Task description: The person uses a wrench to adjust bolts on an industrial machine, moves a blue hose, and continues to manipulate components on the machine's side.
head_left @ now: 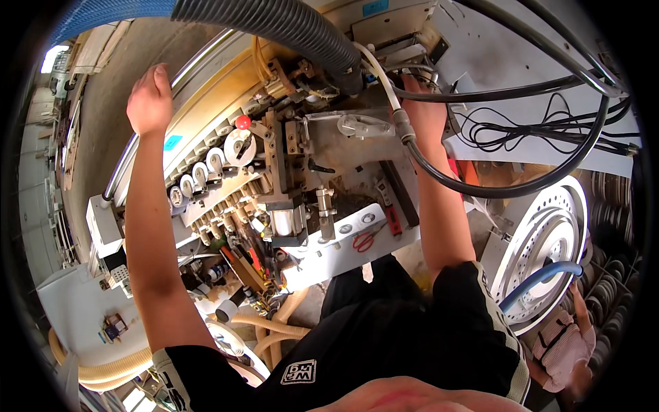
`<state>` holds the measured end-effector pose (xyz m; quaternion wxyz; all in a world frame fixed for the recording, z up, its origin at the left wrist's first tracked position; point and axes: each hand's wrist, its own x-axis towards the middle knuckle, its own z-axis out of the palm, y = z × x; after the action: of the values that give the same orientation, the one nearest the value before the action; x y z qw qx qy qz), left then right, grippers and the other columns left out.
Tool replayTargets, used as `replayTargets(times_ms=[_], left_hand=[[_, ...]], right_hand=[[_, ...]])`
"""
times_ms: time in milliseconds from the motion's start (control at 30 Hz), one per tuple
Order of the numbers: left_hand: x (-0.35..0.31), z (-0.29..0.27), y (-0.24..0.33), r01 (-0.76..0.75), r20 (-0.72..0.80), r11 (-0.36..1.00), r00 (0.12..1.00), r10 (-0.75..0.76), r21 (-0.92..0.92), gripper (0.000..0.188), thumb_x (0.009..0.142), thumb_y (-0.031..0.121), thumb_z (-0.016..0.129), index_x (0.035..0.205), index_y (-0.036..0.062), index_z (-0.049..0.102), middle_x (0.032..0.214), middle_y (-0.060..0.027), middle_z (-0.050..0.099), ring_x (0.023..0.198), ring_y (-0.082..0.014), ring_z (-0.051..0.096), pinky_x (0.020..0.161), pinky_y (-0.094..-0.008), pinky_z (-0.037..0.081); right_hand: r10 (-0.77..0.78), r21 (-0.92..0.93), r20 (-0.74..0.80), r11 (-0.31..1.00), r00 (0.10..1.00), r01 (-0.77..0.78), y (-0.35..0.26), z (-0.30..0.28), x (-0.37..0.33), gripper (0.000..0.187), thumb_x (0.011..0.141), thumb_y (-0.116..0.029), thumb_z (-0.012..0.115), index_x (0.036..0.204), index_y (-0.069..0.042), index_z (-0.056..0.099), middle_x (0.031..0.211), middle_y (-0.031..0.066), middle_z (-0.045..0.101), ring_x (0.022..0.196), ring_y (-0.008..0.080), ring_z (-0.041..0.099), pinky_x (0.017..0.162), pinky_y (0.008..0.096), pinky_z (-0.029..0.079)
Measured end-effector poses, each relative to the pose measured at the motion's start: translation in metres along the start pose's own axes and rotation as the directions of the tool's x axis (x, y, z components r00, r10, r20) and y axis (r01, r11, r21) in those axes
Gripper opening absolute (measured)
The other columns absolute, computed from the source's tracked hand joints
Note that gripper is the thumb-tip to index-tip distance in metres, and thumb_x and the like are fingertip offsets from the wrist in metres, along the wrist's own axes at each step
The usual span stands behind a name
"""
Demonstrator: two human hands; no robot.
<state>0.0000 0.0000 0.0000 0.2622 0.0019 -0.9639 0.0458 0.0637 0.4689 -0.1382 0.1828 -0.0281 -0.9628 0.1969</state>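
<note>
My left hand [149, 101] is at the far left, beside a long shiny metal rail [199, 60] on the machine's edge. Its thumb stands out, the other fingers are foreshortened, and I see nothing held in it. My right hand [422, 106] reaches into the far right of the machine, behind a thin hose with a metal coupling [402, 125]. Its fingers are hidden, so what it touches cannot be told. Between my arms lies the machine's working part, with a row of pressure rollers [215, 159], a red ball knob [243, 122] and a clear cover with a metal handle [364, 126].
A thick black corrugated hose [274, 31] arches over the machine. Red-handled scissors [364, 240] and a red-handled utility knife [388, 209] lie near the front ledge. Hand tools [254, 257] crowd the left. A black cable [528, 130] lies coiled right, above a perforated white reel [549, 240]. Another person [563, 343] is lower right.
</note>
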Motion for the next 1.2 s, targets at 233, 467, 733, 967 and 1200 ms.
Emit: replayTargets(times_ms=[233,467,733,967,1200], left_hand=[[0.0,0.003,0.0,0.027,0.021,1.0,0.999,-0.028,0.011,0.044,0.108,0.043,0.035,0.119,0.0226,0.072,0.112,-0.0045,0.075,0.108,-0.0295,0.068,0.089,-0.0459,0.055],[0.001,-0.001,0.001,0.034,0.021,0.999,0.999,-0.034,0.0,0.043,0.108,0.043,0.035,0.119,0.0245,0.073,0.116,-0.0052,0.074,0.108,-0.0309,0.069,0.088,-0.0471,0.055],[0.0,0.0,0.003,0.056,0.036,0.998,0.998,-0.056,-0.005,0.043,0.108,0.043,0.035,0.119,0.0249,0.073,0.111,-0.0072,0.075,0.105,-0.0325,0.069,0.085,-0.0474,0.055],[-0.001,0.001,0.003,0.035,0.029,0.999,0.999,-0.035,0.02,0.05,0.109,0.045,0.031,0.122,0.0208,0.072,0.102,-0.0043,0.077,0.098,-0.0284,0.072,0.083,-0.0424,0.056],[-0.001,0.0,0.002,0.039,0.014,0.999,0.999,-0.039,0.001,0.043,0.108,0.041,0.036,0.118,0.0212,0.073,0.097,-0.0042,0.077,0.093,-0.0303,0.072,0.078,-0.0452,0.056]], right_hand=[[-0.087,0.042,0.059,0.996,0.994,0.085,0.001,-0.077,0.042,0.036,0.091,-0.04,0.072,0.114,-0.012,0.067,0.096,0.0121,0.077,0.091,0.0369,0.073,0.077,0.0458,0.057],[-0.382,-0.294,0.194,0.856,0.904,0.425,-0.004,-0.111,0.109,0.031,0.091,-0.042,0.07,0.116,-0.023,0.072,0.102,0.0057,0.075,0.094,0.0318,0.072,0.075,0.0456,0.057],[-0.184,-0.198,0.167,0.956,0.969,0.216,0.03,-0.089,0.093,0.037,0.093,-0.049,0.067,0.114,-0.02,0.077,0.092,0.0104,0.076,0.089,0.035,0.072,0.076,0.0465,0.057],[-0.021,0.02,0.064,1.0,0.998,0.02,0.04,-0.059,0.036,0.043,0.091,-0.05,0.07,0.117,-0.016,0.076,0.098,0.0116,0.076,0.092,0.0341,0.072,0.078,0.0426,0.056],[-0.02,0.073,-0.028,0.997,0.999,0.022,0.041,-0.049,0.029,0.039,0.087,-0.043,0.078,0.111,-0.013,0.078,0.099,0.0111,0.077,0.09,0.0328,0.074,0.076,0.0394,0.059]])
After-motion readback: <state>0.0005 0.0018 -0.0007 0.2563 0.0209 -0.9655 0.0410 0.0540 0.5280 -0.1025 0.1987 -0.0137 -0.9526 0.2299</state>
